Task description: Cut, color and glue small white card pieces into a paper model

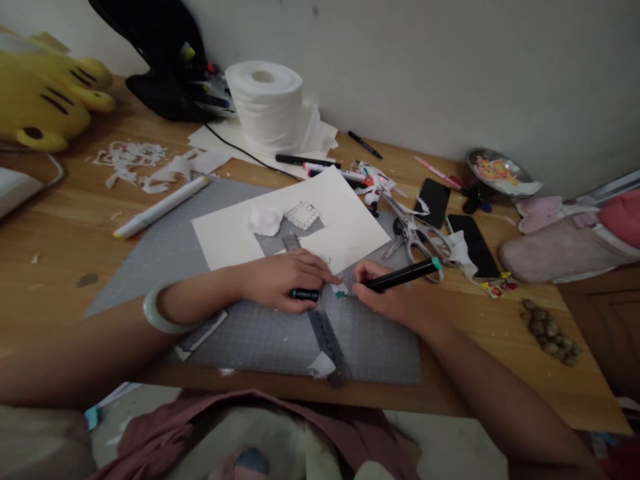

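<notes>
My right hand (383, 293) is closed around a black marker (405, 274) with a teal end, its writing tip pointing left toward a small white paper piece (339, 289). Teal ink marks the paper piece. Fingertips of my left hand (283, 280) press on that piece, while a black marker cap (305, 294) is tucked between its fingers. Under the left hand runs a metal ruler (327, 340) on the grey cutting mat (380, 353). Behind it lie a large white sheet (225, 230), a crumpled tissue (265, 220) and a small drawn paper cutout (303, 215).
Scissors (417, 237) and two dark phones (473, 245) lie to the right. A tissue roll (265, 110), several markers (307, 161) and a metal bowl (500, 172) stand or lie toward the wall. A white marker (160, 208) and paper scraps (133, 160) are at left.
</notes>
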`<state>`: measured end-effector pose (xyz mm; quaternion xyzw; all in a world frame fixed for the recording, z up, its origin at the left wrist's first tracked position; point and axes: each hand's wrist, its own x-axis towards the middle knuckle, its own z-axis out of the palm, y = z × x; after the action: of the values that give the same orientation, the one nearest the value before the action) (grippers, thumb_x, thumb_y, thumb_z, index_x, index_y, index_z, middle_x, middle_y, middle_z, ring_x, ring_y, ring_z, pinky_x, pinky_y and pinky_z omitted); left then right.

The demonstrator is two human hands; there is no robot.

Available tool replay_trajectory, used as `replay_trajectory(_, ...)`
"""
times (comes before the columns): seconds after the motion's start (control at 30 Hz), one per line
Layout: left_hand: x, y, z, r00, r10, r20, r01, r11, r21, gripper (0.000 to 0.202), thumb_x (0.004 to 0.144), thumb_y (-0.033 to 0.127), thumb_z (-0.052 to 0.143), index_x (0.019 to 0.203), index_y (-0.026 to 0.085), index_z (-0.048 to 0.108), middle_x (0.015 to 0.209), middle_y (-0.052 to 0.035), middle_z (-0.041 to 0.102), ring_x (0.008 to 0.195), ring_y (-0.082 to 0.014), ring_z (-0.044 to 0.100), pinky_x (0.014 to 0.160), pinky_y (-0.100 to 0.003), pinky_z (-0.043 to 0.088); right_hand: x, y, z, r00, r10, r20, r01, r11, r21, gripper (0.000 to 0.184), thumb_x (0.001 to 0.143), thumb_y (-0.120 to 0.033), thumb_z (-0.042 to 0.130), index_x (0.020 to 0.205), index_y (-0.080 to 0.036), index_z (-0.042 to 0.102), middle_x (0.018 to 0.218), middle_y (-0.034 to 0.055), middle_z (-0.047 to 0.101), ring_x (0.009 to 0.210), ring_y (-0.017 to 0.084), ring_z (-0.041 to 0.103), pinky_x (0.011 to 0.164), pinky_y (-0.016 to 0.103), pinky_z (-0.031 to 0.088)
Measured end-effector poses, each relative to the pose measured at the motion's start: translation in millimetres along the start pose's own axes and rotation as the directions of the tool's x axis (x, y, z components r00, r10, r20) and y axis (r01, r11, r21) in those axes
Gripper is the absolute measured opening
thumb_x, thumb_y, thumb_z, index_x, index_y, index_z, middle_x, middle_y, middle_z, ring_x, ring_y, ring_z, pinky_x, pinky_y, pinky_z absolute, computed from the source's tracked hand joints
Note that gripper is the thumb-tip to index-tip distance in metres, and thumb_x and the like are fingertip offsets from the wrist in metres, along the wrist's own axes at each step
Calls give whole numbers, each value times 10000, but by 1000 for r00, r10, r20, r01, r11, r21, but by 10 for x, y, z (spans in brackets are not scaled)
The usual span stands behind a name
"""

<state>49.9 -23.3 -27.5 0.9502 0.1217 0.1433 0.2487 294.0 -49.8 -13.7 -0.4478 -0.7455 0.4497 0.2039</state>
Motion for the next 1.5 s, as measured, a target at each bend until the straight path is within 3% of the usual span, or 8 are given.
replay_trajectory(0.5,3,10,-11,1000,-2,8,2,1000,5,130,865,292,562,902,193,638,1268,-107,612,1193,-239,522,1042,-374,354,12,-14,-7,998,56,-3,-56,998,35,105,770,-262,513,726,-221,427,643,-49,432,577,114,400,529,229,329)
replay_trajectory(0.67,-4,15,-14,1000,-9,15,9,1000,10,135,865,301,564,912,196,635,1275,-105,607,1205,-237,516,1055,-372,338,3,-15,-11,1000,8,21,-8,1000,8,111,762,-250,528,711,-219,435,655,-48,438,591,113,397,545,229,329)
replay_trajectory(1.2,4,17,-18,1000,-14,16,13,1000,7,127,862,290,571,903,192,639,1264,-106,614,1190,-243,526,1042,-377,350,6,8,-8,999,19,38,-19,1000,10,112,768,-256,529,711,-217,440,644,-52,429,587,111,383,537,227,317)
replay_trajectory(1.5,8,22,-24,1000,-3,-4,3,1000,-10,109,852,275,580,888,192,641,1250,-108,623,1176,-244,540,1040,-378,360,9,-17,0,999,49,-6,-49,998,34,114,779,-280,511,725,-221,430,643,-53,424,562,107,382,528,227,320)
